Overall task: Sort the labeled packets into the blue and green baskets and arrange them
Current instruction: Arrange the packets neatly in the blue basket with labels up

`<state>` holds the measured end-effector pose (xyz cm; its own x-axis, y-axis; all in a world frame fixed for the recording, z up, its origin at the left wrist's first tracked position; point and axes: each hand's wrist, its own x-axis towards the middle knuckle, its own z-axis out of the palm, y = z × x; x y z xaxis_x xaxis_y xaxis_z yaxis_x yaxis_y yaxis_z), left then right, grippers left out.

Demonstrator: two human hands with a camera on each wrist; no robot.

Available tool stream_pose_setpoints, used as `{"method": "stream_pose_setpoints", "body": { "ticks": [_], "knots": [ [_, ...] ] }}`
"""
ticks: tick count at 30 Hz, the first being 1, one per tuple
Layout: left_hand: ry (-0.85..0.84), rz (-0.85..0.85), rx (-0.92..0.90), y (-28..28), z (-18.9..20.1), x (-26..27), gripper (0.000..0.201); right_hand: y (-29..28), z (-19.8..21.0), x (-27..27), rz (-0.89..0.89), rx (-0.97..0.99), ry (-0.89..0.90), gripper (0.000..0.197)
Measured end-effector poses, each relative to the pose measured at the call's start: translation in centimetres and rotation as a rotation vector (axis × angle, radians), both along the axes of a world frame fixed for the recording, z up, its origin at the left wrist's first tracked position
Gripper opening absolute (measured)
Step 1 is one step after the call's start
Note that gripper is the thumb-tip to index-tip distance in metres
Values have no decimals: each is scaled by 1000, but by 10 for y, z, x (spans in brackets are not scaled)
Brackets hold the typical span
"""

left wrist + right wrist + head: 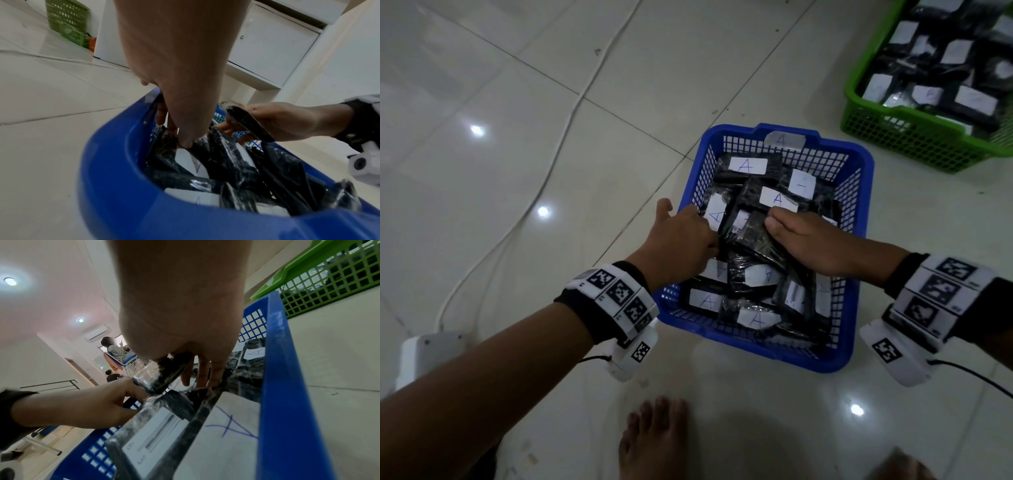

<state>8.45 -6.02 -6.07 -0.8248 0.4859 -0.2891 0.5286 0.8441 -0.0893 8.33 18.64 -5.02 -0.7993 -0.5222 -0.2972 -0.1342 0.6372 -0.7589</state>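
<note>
The blue basket (865, 192) (115, 178) (287, 386) sits on the floor in front of me, filled with several black packets carrying white "A" labels (777, 198). My right hand (801, 240) (277, 120) (205, 369) grips one black packet (753, 233) (248, 125) tilted above the pile, thumb on top. My left hand (688, 236) (180, 136) (102, 402) reaches in at the basket's left side, thumb stuck out and fingers pushed down among the standing packets; their tips are hidden. The green basket (893, 137) (329, 288) stands at the far right, also full of labeled black packets.
A white cable (544, 178) runs across the tiled floor to a white box (431, 353) at the lower left. My bare foot (654, 435) is just in front of the blue basket. A white cabinet (267, 48) stands beyond it.
</note>
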Motion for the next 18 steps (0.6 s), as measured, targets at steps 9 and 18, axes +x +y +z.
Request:
{"method": "stream_pose_setpoints", "body": {
  "ticks": [9,18],
  "knots": [
    [-59,-230,3,-9,-6,-4,36,-9,0,8,91,-1,10,37],
    [23,-235,-22,-4,-16,1,58,-7,2,7,81,-8,-22,34]
  ]
}}
